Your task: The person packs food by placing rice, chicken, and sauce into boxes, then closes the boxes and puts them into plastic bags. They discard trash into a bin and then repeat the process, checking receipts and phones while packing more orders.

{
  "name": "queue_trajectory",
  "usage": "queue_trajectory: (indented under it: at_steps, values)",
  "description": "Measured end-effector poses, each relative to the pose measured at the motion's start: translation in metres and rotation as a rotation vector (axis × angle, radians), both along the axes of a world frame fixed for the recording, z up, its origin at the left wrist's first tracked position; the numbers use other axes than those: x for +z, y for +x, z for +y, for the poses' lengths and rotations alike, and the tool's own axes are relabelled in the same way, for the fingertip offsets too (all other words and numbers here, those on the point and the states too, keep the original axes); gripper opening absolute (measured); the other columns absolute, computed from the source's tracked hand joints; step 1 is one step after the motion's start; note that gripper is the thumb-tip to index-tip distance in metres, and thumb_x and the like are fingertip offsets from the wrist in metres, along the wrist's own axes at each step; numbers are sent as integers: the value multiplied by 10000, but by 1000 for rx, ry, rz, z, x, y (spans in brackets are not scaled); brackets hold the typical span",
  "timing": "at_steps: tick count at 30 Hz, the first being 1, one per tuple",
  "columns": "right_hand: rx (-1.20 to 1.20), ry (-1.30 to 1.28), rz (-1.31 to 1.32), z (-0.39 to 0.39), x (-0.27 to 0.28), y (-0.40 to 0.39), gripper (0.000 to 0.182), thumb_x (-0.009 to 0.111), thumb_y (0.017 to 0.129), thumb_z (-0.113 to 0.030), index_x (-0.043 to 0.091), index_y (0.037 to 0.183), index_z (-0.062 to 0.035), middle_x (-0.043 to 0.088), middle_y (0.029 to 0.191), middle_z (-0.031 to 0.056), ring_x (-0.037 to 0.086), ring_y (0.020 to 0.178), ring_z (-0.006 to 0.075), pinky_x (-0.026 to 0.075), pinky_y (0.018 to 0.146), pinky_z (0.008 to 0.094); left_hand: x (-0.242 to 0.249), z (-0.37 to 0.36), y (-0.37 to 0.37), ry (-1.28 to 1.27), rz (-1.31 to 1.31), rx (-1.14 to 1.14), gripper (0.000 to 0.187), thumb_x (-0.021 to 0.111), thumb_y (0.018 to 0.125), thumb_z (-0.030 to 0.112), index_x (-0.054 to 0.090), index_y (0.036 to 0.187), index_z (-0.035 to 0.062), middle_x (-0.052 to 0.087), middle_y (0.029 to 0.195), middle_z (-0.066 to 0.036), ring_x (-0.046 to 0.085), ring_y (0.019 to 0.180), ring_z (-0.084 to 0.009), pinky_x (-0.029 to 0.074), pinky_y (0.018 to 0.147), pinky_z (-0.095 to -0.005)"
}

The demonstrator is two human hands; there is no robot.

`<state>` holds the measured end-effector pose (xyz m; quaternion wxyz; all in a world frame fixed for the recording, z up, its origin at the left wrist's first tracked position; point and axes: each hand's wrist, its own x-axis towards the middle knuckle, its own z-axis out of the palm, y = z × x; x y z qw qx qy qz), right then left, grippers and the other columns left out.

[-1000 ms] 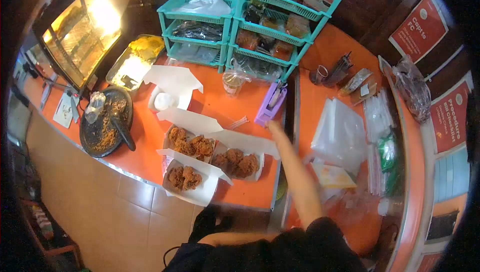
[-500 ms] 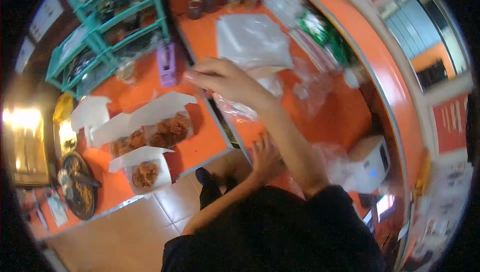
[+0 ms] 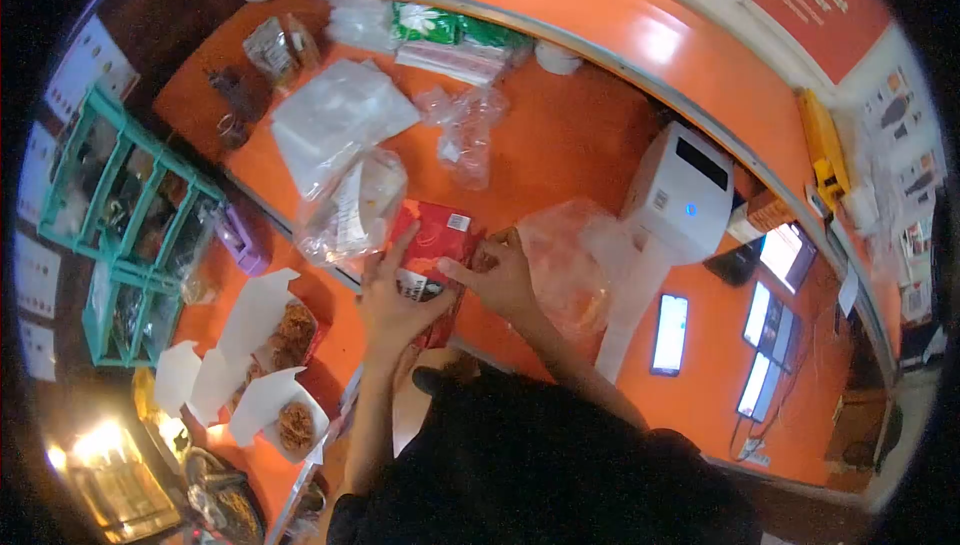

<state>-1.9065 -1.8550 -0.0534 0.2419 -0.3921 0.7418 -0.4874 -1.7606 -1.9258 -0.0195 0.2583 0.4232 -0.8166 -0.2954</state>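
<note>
At the left of the frame, a teal openwork plastic rack (image 3: 140,275) stands with bagged goods in its tiers. Just beside it is a glossy purple tape dispenser (image 3: 238,243). At lower left, open white cardboard cartons (image 3: 262,400) with raised flaps contain rough, crumbly brown fried chicken (image 3: 296,427). Left of upper centre lies a flat stack of smooth clear plastic bags (image 3: 340,120); below it, a crinkled clear bag (image 3: 380,195) with white contents lies right by the box. At the centre, a red printed cardboard box (image 3: 440,230) is gripped between both hands: the left hand (image 3: 382,297) clasps its left side, fingers spread, while the right hand (image 3: 500,277) has its thumb pressed on the face and its fingers bent at the right edge. Right of centre spreads a filmy, crumpled clear plastic bag (image 3: 570,270) near the right hand. Farther right stand a white boxy device (image 3: 685,185) with a blue light and, below it, a flat lit phone (image 3: 670,335).
</note>
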Motion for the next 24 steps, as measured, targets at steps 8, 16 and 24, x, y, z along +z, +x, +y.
queue_trajectory:
  at_steps: [8, 16, 24]
  values:
    - [116, -316, -585, 55, 1, -49, 693, 867, 646, -311, 490, 1179, -77, 442, 1224, 100, 522, 1075, 189, 502, 802, 275, 65, -26, -19, -34, 49, -525, 818, 825, 498, 239, 542, 1263, 179, 542, 1153, -136, 540, 1096, -326, 432, 933, -423]
    - [-125, -421, -636, 93, 27, -95, 380, 672, 850, -168, 564, 1182, -17, 647, 1064, 80, 635, 969, 176, 535, 830, 310, 61, 0, -103, -314, -45, -927, 839, 857, 501, 311, 490, 1236, 142, 491, 1257, -145, 460, 1207, -313, 330, 997, -475]
    - [-391, -546, -896, 145, 36, -160, 345, 639, 853, -115, 566, 1179, -26, 655, 1072, 108, 658, 946, 224, 555, 811, 364, -88, 19, -97, -217, 68, -326, 530, 806, 640, 303, 644, 1114, 130, 434, 1360, -198, 380, 1288, -381, 250, 1091, -519]
